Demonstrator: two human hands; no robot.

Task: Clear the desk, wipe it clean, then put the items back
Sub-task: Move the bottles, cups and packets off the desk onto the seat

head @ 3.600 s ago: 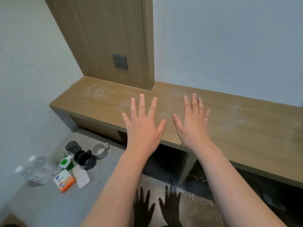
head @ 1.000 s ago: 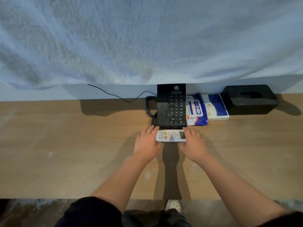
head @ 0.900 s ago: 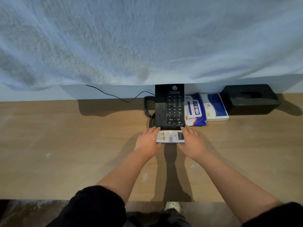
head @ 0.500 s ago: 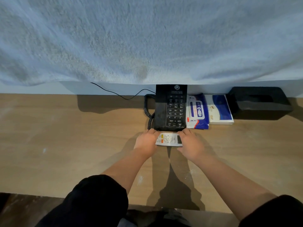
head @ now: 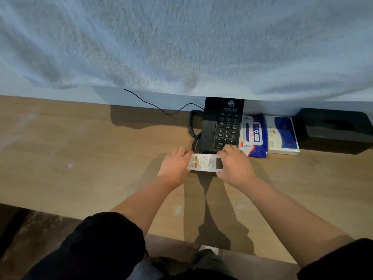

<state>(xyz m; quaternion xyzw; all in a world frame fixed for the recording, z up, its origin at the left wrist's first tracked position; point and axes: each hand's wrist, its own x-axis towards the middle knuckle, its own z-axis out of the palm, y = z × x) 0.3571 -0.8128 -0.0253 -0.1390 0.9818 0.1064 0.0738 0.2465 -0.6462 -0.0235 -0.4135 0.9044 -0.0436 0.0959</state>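
Okay, left hand (head: 173,166) and right hand (head: 235,166) pinch the remote (head: 204,163) by its ends, fingers curled, just before the phone (head: 222,124) on the table (head: 80,158): light, stiff, slick plastic, I'd judge; ends suit.

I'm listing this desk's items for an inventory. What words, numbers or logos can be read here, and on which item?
"1 2 3 4 5 6 7 8 9 * 0 #": keypad of the black telephone.
Round logo and small print at the telephone's top: too blurred to read.
Remote button labels: too small to read.
Wipes pack: print blurred.
Booklet: print blurred.
Black box: no text visible.
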